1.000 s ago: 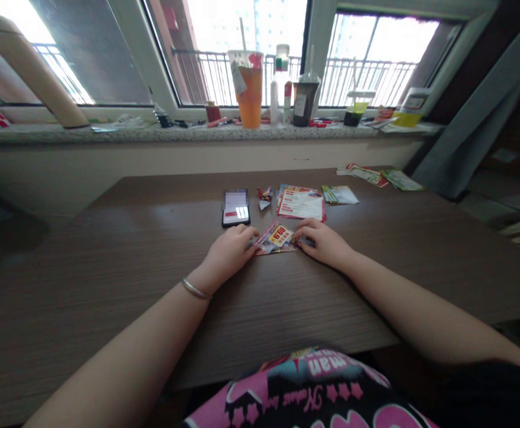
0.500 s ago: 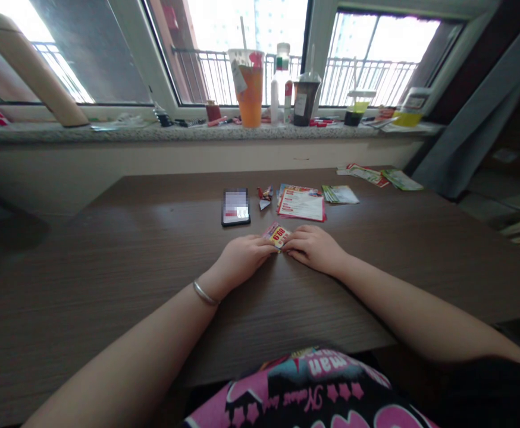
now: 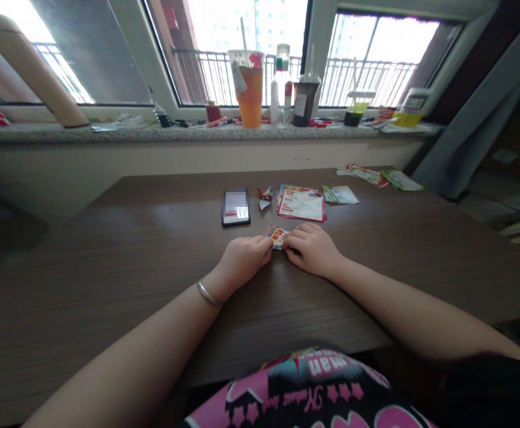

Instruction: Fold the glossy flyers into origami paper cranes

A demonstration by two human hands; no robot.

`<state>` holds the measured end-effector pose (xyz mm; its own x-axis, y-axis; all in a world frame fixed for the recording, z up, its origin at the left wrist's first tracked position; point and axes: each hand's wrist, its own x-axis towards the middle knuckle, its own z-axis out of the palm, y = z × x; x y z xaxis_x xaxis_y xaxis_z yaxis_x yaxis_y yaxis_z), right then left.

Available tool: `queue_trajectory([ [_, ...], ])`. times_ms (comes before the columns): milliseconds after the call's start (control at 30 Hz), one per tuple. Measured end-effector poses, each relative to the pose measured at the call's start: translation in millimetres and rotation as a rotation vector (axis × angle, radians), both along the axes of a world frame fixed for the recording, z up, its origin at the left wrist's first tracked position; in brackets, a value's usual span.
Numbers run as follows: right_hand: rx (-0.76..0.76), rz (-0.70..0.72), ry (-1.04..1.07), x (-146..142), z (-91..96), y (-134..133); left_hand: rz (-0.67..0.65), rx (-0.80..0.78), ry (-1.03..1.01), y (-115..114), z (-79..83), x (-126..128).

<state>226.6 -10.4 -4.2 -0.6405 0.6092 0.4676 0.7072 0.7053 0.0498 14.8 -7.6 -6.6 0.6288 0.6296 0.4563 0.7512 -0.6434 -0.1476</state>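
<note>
Head view: left hand [image 3: 244, 260] and right hand [image 3: 314, 249], fingers [image 3: 262, 241] pinching printed paper [image 3: 277, 236]; phone [image 3: 235, 208] beyond paper's left, flyer stack [image 3: 301, 204] beyond its right.

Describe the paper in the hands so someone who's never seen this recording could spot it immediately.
On the brown table, nearer the wearer than the black-edged phone and the stack of flyers, the left hand and right hand nearly meet. The small printed paper is between their fingertips. Unlike the flyers, mostly white on top, it shows red figures on a yellow patch.
</note>
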Motion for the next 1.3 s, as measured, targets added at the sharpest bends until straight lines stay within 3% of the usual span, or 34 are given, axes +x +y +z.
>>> queue_trajectory([
  [167, 0.057, -0.002, 0.041, -2, 1.6, -4, -0.109, 0.091, -0.074, 0, 5.7, 1],
  [533, 0.076, -0.020, 0.085, -12, 6.4, -11, -0.187, 0.115, -0.115, -9, 14.8, 4],
  [1300, -0.054, -0.095, 0.226, 4, 3.6, 0, -0.077, 0.106, -0.096, -6, 15.0, -4],
])
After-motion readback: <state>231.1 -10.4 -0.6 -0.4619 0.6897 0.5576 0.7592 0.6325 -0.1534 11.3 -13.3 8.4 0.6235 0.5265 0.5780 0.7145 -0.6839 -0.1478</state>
